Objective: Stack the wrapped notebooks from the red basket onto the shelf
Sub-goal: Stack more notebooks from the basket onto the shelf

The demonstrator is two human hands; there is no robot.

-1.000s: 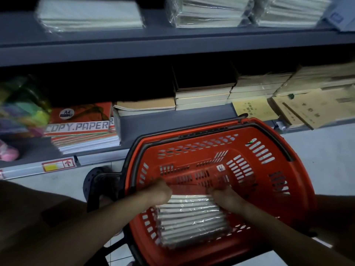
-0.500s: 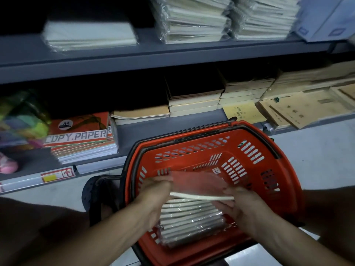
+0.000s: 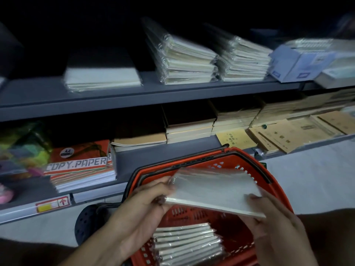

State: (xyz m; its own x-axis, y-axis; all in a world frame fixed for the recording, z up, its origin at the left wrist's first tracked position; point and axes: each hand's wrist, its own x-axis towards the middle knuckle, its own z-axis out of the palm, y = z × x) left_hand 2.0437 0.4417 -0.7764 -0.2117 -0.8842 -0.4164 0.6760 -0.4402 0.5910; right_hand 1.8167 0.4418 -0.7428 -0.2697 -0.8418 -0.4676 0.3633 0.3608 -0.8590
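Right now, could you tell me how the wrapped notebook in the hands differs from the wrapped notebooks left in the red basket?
The held clear-wrapped white notebook is single, lifted and tilted above the red plastic basket; the remaining wrapped notebooks lie stacked inside. Both are white and clear-wrapped.

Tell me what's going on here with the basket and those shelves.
A person is restocking. Both hands hold one wrapped notebook above the red basket: the left hand grips its left end, the right hand its right end. More wrapped notebooks lie in a pile in the basket. On the upper shelf, stacks of wrapped notebooks already sit. The one in hand has not reached the shelf yet.
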